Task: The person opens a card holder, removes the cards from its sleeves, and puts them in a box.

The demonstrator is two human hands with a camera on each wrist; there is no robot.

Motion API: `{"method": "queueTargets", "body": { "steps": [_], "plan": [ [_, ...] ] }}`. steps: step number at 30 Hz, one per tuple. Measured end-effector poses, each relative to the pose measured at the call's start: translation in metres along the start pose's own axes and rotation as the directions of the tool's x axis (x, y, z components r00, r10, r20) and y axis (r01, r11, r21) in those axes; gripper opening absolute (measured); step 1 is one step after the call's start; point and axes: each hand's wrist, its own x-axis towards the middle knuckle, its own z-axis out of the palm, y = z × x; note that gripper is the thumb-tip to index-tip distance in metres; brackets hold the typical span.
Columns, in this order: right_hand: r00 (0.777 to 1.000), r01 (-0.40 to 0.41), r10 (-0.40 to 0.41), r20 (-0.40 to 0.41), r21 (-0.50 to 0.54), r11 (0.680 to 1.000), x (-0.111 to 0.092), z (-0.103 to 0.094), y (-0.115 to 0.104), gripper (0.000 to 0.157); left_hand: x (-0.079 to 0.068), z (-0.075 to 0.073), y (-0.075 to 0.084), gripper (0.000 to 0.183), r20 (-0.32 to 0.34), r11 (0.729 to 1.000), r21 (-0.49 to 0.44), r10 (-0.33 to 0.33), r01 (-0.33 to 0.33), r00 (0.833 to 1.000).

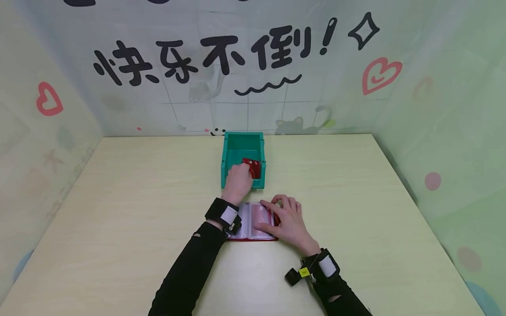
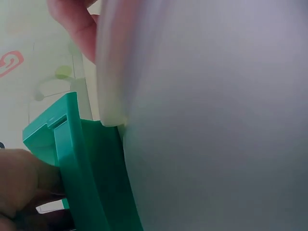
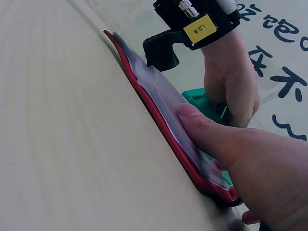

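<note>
A small card holder (image 1: 245, 228) with a red cover and clear plastic sleeves lies spread on the table, a pinkish card (image 1: 259, 216) showing in its right page. My right hand (image 1: 290, 219) grips its right side, thumb (image 3: 192, 115) on the sleeves and other fingers around the edge. Beyond it, my left hand (image 1: 238, 180) reaches over the near wall of a teal bin (image 1: 243, 139). Red cards (image 1: 255, 168) lie in the bin beside that hand. Its fingertips are hidden, so whether they pinch a card cannot be told. A blurred clear sleeve (image 2: 216, 120) fills much of the left wrist view.
The bin stands near the back edge of the pale wooden table (image 1: 158, 184). Printed cloth walls (image 1: 221, 109) enclose the back and both sides. Black camera straps (image 1: 223, 215) sit on both wrists, the left one above the holder's left page.
</note>
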Motion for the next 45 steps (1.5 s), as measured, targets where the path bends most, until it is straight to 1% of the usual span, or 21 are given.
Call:
{"method": "queueTargets", "body": {
  "steps": [3,9,12,16,20,23,26,29,31,33,36,39,40,42,45],
  "plan": [
    [1.0,0.0,0.0,-0.002,-0.002,1.0,0.0,0.0,0.0,0.066,0.0,0.001,0.001,0.022,0.015,0.997,0.072,-0.007,0.006,1.0],
    [1.0,0.0,0.0,-0.005,0.002,1.0,-0.001,0.0,-0.001,0.066,-0.002,0.003,0.005,0.033,0.054,0.987,0.157,-0.032,0.024,0.998],
    [1.0,0.004,-0.003,-0.007,0.005,1.0,-0.001,0.0,-0.001,0.066,-0.003,0.004,0.007,0.038,0.065,0.979,0.205,-0.036,0.022,0.997],
    [1.0,0.011,-0.011,-0.013,-0.001,1.0,0.0,0.0,0.0,0.066,-0.005,0.004,0.008,0.042,0.071,0.969,0.247,-0.032,0.014,0.997],
    [1.0,0.016,-0.016,-0.018,-0.009,1.0,0.0,0.001,0.001,0.066,-0.006,0.004,0.009,0.042,0.085,0.969,0.248,-0.034,0.012,0.996],
    [1.0,0.014,-0.014,-0.019,-0.005,1.0,0.0,0.0,0.0,0.067,-0.009,0.003,0.009,0.042,0.074,0.975,0.221,-0.015,-0.002,0.997],
    [1.0,0.011,-0.011,-0.015,-0.001,1.0,0.0,0.0,0.0,0.068,-0.017,0.0,0.008,0.042,0.037,0.985,0.168,0.039,-0.044,0.999],
    [1.0,0.01,-0.01,-0.016,-0.001,1.0,0.0,-0.001,-0.001,0.069,-0.032,-0.006,0.007,0.04,-0.003,0.99,0.086,0.113,-0.113,0.994],
    [1.0,0.008,-0.008,-0.02,0.002,1.0,0.0,-0.002,-0.002,0.069,-0.044,-0.011,0.006,0.034,-0.009,0.988,0.023,0.156,-0.156,0.988],
    [1.0,0.004,-0.004,-0.025,0.008,1.0,0.001,-0.002,-0.003,0.069,-0.058,-0.015,0.003,0.027,0.014,0.984,-0.041,0.177,-0.176,0.984],
    [1.0,-0.004,0.004,-0.029,0.009,1.0,0.0,-0.002,-0.004,0.067,-0.077,-0.019,-0.005,0.021,0.115,0.98,-0.13,0.163,-0.148,0.98],
    [0.999,-0.019,0.019,-0.032,0.005,1.0,-0.001,0.0,-0.004,0.066,-0.093,-0.02,-0.014,0.019,0.211,0.977,-0.182,0.149,-0.111,0.966],
    [0.999,-0.025,0.025,-0.034,0.006,1.0,-0.001,0.0,-0.004,0.065,-0.098,-0.019,-0.018,0.019,0.226,0.975,-0.198,0.146,-0.101,0.963],
    [0.999,-0.038,0.039,-0.035,0.016,0.999,-0.001,0.0,-0.005,0.065,-0.103,-0.017,-0.024,0.019,0.236,0.971,-0.223,0.143,-0.089,0.961],
    [0.998,-0.053,0.054,-0.035,0.025,0.998,0.0,0.001,-0.006,0.065,-0.106,-0.013,-0.031,0.018,0.207,0.964,-0.256,0.126,-0.071,0.97]
  ]
}}
